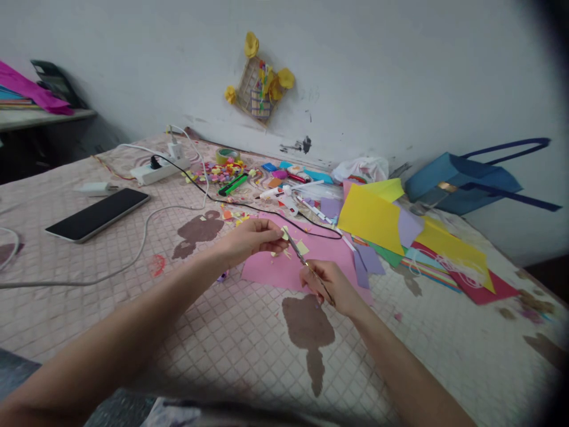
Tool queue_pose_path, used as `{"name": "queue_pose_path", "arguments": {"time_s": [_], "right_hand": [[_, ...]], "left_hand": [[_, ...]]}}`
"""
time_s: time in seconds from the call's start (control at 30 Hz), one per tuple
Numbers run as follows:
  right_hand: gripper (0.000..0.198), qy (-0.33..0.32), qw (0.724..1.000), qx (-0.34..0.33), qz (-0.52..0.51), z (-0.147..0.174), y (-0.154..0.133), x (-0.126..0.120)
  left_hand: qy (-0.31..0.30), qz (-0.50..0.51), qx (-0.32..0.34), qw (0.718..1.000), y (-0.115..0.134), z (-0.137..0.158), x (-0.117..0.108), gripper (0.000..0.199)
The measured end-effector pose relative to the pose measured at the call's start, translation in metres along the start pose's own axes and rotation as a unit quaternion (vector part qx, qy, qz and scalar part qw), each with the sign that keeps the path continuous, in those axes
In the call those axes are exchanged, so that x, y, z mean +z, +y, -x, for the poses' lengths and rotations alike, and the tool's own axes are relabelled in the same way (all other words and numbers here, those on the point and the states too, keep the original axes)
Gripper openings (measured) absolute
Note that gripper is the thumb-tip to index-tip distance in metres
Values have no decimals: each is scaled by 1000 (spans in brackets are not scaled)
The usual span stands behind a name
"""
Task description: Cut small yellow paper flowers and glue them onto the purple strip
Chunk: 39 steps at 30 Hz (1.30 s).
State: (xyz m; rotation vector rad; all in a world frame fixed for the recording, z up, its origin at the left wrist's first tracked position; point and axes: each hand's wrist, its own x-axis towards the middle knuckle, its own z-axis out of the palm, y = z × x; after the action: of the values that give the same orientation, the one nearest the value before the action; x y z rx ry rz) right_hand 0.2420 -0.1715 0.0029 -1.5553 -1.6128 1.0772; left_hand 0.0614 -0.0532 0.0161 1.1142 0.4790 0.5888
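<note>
My left hand [260, 240] pinches a small pale yellow piece of paper [285, 232] between its fingertips. Round the handles of a pair of scissors [297, 249] my right hand [326, 281] is closed, and the blades point up and left so that their tips meet the paper or lie just beside it. Both hands are above a pink sheet [271, 274] on the table. A pale yellow square [303, 247] and a few small scraps lie on that sheet, between and behind the hands.
Behind the hands are a hot glue gun [275, 192], a green cutter [233, 184] and a heap of small paper flowers [220, 173]. Yellow sheets [371, 216] pile up at right near a blue bag [462, 181]. A phone [98, 214], power strip [153, 171] and cables lie left.
</note>
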Motion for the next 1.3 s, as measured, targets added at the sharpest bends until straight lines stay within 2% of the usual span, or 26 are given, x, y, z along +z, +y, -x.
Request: {"name": "queue_pose_path", "arguments": {"time_s": [0.43,0.6,0.97,1.3], "right_hand": [[38,27,994,-36,97,0,-5,-1],[38,32,994,-47,96,0,-7,0],[39,17,999,-12,48,2,-5,0],[40,29,994,-43,99,0,-9,-1]], "left_hand": [[2,0,5,1000,1,2,1,13],[-1,3,12,1000,0,1,2,14],[6,-3,14,1000,-3,1,2,15],[3,-5,13,1000,0,2,3,14]]}}
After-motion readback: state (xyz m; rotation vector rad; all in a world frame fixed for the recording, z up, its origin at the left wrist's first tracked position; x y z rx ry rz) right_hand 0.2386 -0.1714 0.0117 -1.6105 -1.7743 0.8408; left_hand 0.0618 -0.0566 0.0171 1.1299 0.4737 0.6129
